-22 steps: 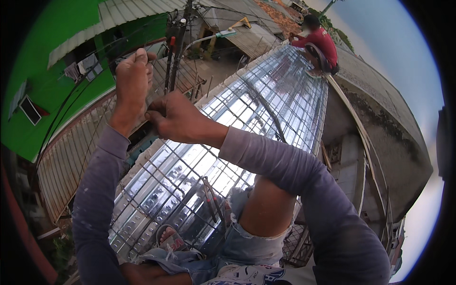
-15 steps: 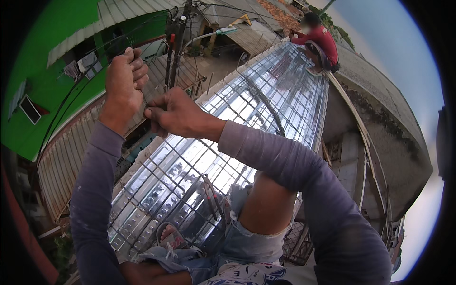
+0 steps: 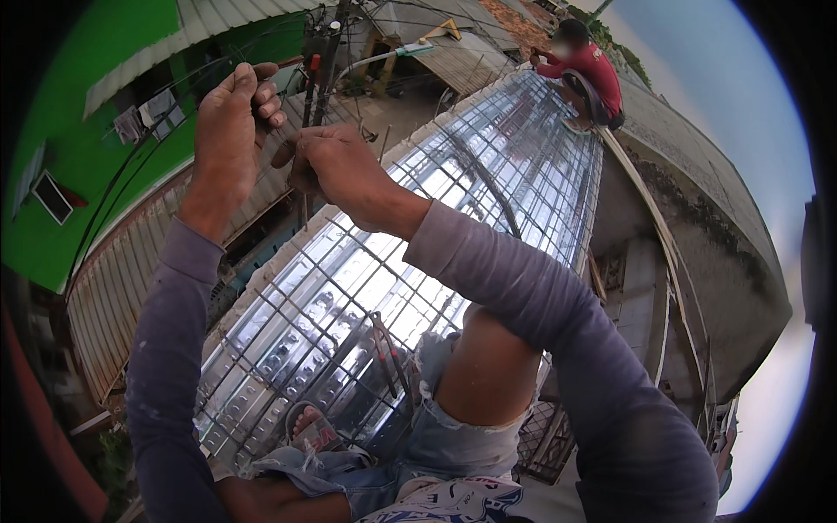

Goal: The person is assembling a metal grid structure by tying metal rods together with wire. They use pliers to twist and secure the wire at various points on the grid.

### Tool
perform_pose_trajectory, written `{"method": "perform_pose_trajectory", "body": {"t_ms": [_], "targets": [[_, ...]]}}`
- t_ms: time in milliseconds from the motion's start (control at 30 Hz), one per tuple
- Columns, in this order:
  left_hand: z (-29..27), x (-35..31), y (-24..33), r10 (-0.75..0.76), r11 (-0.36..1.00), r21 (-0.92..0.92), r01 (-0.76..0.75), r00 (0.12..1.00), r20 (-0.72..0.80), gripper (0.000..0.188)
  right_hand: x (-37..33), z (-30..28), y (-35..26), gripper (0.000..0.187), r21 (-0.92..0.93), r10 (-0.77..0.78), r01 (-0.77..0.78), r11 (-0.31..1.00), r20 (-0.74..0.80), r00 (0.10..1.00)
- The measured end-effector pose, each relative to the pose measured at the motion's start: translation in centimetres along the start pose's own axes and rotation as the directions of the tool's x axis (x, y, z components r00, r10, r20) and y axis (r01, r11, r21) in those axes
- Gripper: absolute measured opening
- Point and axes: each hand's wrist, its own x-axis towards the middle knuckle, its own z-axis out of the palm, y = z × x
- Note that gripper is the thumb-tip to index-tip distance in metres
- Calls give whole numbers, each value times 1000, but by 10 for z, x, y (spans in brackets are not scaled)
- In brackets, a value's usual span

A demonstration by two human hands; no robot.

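My left hand (image 3: 228, 126) is raised at the upper left, its fingers curled and thumb against the index finger. Fine dark strands show just above it, but whether it holds them is unclear against the background lines. Close to its right, my right hand (image 3: 344, 174) is closed in a pinch; whatever sits between thumb and finger is too small to make out. Both hands hover over a steel bar mesh (image 3: 336, 301) laid on shiny ribbed metal decking (image 3: 292, 305). Pincers with red handles (image 3: 381, 344) lie on the mesh by my bent knee.
A person in a red shirt (image 3: 597, 78) crouches at the far end of the decking. Past its left edge stand a utility pole (image 3: 327, 65), overhead cables, a rusty corrugated roof (image 3: 131, 279) and a green building (image 3: 52, 105). Long poles (image 3: 645, 196) run along the right edge.
Both hands have risen slightly, and my right hand has shifted a little to the right. My left fingers have loosened somewhat from a tighter fist. The pincers stay put.
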Motion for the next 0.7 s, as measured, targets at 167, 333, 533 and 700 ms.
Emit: {"method": "perform_pose_trajectory", "body": {"t_ms": [167,333,533,700], "targets": [[-10,3,3,-104,973,-199,119,991,86,32,-1,1,-8,26,127,50,-52,991,21,999],[-8,3,3,-110,986,-121,111,994,17,31,-5,10,3,29,3,70,-71,997,96,993],[0,-3,6,-138,986,-87,146,986,88,27,-5,5,4,22,183,119,-146,972,151,981],[7,1,3,-150,967,-207,149,989,7,24,-1,6,4,22,102,-28,28,994,-3,1000]]}}
